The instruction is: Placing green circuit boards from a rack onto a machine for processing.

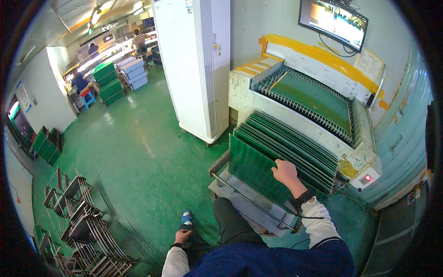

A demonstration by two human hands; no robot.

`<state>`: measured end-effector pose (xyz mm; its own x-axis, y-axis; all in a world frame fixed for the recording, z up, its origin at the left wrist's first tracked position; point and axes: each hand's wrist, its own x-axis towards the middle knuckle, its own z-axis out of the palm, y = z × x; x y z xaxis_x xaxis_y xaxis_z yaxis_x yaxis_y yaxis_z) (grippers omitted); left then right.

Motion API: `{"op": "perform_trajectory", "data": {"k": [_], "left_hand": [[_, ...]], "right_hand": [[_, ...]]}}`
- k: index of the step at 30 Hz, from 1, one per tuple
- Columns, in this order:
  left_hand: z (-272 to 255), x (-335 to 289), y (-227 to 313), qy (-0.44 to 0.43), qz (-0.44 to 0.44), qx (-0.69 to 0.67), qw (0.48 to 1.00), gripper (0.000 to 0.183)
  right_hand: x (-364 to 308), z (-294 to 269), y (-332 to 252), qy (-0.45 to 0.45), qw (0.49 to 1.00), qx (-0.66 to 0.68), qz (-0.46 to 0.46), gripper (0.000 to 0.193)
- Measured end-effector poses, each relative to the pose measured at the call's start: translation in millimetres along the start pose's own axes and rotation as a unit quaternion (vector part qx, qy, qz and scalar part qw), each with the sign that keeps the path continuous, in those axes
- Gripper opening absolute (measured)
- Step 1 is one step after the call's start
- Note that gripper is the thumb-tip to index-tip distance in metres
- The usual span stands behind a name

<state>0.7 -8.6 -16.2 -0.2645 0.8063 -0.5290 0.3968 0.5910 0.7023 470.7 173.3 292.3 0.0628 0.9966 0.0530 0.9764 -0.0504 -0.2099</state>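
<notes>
White-sleeved in the head view, the right arm reaches up and leftward from the lower edge, wrist in a dark band. The right hand (pixel 284 171) is palm-down, fingers bent at the upper edge of the front panel (pixel 251 159); whether they pinch it, I cannot tell. The left hand (pixel 183 236) hangs low beside the left thigh, fingers loosely curled; what it may hold is hidden.

Green and thin, the front panel stands on edge in the rack (pixel 225 183), nearest the person in a row of panels (pixel 290 143). Its long axis runs from upper left to lower right, its broad face toward the person and tipped slightly upward. Behind the row, another panel (pixel 314 100) lies flat on the machine's rollers (pixel 308 116), its long axis slanting the same way.
</notes>
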Motion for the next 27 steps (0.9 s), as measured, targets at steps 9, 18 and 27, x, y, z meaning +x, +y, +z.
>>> {"op": "perform_trajectory", "data": {"k": [9,18,27], "left_hand": [[-1.3,-4.1,4.6,-0.007,-0.002,0.003,1.000,0.034],[-2.7,-5.9,8.5,-0.008,-0.004,0.025,1.000,0.035],[-1.8,-1.9,6.6,-0.015,-0.007,0.016,1.000,0.034]], "right_hand": [[-0.7,1.0,0.2,-0.004,1.000,-0.002,0.005,0.026],[0.1,3.5,1.8,0.002,1.000,-0.005,0.003,0.026],[0.5,1.4,2.1,-0.009,1.000,-0.014,0.017,0.028]]}}
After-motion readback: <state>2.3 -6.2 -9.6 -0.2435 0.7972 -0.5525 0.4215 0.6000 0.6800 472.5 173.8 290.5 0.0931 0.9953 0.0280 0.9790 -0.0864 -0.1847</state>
